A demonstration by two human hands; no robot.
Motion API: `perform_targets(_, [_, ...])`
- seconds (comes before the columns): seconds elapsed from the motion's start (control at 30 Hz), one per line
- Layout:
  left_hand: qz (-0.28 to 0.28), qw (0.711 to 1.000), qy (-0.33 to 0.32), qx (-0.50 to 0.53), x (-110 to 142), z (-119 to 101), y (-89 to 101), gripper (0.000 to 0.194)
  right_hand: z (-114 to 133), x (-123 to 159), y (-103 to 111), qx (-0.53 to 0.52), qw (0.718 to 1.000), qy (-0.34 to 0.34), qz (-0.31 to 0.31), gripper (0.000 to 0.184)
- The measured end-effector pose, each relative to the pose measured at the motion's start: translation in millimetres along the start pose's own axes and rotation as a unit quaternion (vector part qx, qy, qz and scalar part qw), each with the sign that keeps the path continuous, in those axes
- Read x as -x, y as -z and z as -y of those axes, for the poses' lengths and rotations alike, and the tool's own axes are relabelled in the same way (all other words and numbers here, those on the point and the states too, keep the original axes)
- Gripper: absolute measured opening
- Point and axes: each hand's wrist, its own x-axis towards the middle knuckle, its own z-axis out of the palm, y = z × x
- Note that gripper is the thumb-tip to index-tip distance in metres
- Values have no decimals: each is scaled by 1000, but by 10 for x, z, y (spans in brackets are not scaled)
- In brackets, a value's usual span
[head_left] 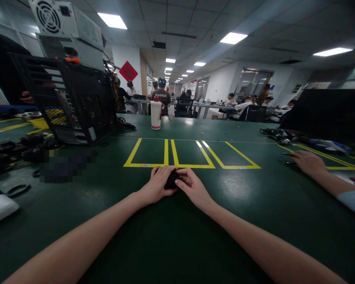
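Note:
Between my two hands is a small black object (171, 179), rounded and dark; its kind I cannot make out. My left hand (159, 182) is curled around its left side, thumb at the near edge and fingers over the top. On the other side, the fingertips and thumb of my right hand (192, 185) pinch its right edge. Both hands rest at the green table (142, 244), just on the near side of the yellow tape outlines (192, 166). The fingers cover much of the black object.
A black computer case (85, 106) stands at the left, with power supplies (73, 35) stacked on it. Black cables (14, 157) lie beside it. A white tumbler (156, 114) stands behind the tape. At the right, a co-worker's hand (309, 163) holds a thin dark tool.

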Motion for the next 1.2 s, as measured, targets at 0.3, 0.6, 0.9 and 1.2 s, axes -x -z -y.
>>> perform_targets(0.3, [24,999,12,21,17,-46,81,53,9,9,8,12,1000,-14,12,29])
perform_targets(0.6, [11,1000,9,18,-6,-12,24,55,12,-19,2,8,1000,4,-9,26])
perform_targets(0.9, [15,1000,11,17,3,-5,40,55,61,6,-9,-17,1000,-17,17,23])
perform_targets(1.2, [26,999,14,26,-1,-46,87,55,83,2,4,9,999,-38,-7,30])
